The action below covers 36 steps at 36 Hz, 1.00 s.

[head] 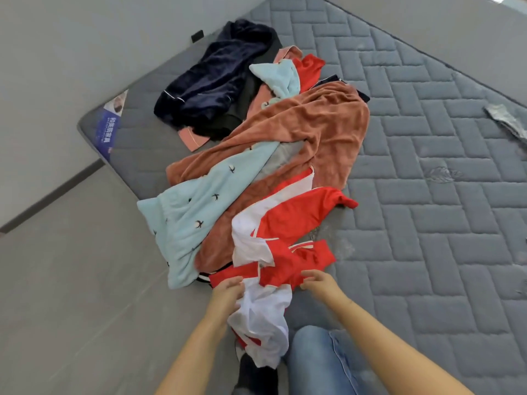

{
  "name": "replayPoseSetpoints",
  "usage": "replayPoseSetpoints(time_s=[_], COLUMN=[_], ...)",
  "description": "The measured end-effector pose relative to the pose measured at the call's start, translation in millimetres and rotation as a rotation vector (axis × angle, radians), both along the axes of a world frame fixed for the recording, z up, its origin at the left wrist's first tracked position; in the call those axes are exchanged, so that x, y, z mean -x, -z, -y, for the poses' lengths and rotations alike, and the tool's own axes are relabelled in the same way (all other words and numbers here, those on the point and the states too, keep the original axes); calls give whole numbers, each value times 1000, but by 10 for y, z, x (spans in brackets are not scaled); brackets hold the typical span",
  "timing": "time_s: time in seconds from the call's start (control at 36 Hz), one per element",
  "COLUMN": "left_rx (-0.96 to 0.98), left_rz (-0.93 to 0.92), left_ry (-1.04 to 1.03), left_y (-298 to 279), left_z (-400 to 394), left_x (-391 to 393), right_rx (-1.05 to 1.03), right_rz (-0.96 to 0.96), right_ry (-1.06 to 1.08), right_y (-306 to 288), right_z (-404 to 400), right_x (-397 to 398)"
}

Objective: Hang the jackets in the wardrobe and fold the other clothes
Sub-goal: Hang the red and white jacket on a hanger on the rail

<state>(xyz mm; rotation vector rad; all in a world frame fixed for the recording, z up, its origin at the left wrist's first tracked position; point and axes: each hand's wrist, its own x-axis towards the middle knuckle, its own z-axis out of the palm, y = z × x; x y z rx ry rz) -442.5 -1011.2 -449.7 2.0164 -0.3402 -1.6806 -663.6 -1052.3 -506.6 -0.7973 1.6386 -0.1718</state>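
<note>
1. Head view, red-and-white jacket (288,238): lies at the near end of the clothes pile on the grey quilted mattress (427,195); its white lining hangs off the near edge toward the person's jeans-clad knee (316,363).
2. Left hand (228,290): fingers curled into the jacket's red and white cloth at its near left side, gripping it.
3. Right hand (318,282): fingers and thumb pinch the jacket's red hem; the cloth sits just ahead of the fingertips and between the two hands.
4. Light blue garment with bird print (194,212): left of the jacket, partly over the mattress edge.
5. Rust-brown fleece garment (308,124): mid-pile, under the blue one and touching the jacket.
6. Dark navy velvet garment (216,72): far end of the pile.
7. Grey floor (71,280): left of the mattress.
</note>
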Motion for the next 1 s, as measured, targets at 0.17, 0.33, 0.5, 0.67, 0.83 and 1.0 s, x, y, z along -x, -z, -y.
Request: replayPoseSetpoints(time_s=[0.17,0.33,0.5,0.67,0.83,1.0], left_rx=[-31,2,27,348,534,610], left_rz=[-35,-35,12,516,504,339], left_ry=[-66,-194,-367,-95,403,688], left_y=[379,744,729,415,-130,-872], left_z=[199,377,497,760,1246,1414], left_x=[155,142,91,159,212,414], right_rx=[148,179,108,357,218,158], right_rz=[-103,-125,-149,361,643,723], right_ry=[-204,-155,-58,-27,-223,-253], right_y=[419,998,1125,204,-820,-1697], right_z=[394,748,789,1031,1484,1568], right_x=[-139,-643,-774,-648,-310,-1])
